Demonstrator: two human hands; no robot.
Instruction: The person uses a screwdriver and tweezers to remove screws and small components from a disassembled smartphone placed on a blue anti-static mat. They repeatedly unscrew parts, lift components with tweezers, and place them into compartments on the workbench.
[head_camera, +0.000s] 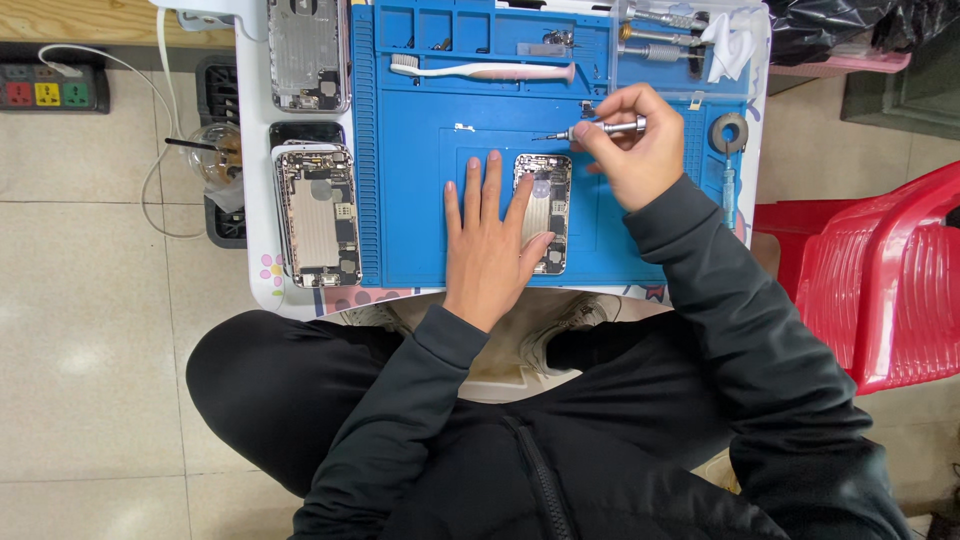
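An opened phone body (545, 196) lies face down on a blue work mat (420, 160). My left hand (487, 240) rests flat on the mat, its index finger and thumb pressing on the phone's left side. My right hand (628, 145) grips a small silver screwdriver (598, 129), held almost level, its tip pointing left just above the phone's top edge and apart from it.
Two more opened phone bodies (317, 215) (307, 55) lie left of the mat. A pink toothbrush (485, 70), metal tools (660, 35), a white cloth (730, 42) and a tape roll (729, 132) sit at the back. A red plastic chair (880, 270) stands right, a power strip (50, 92) left.
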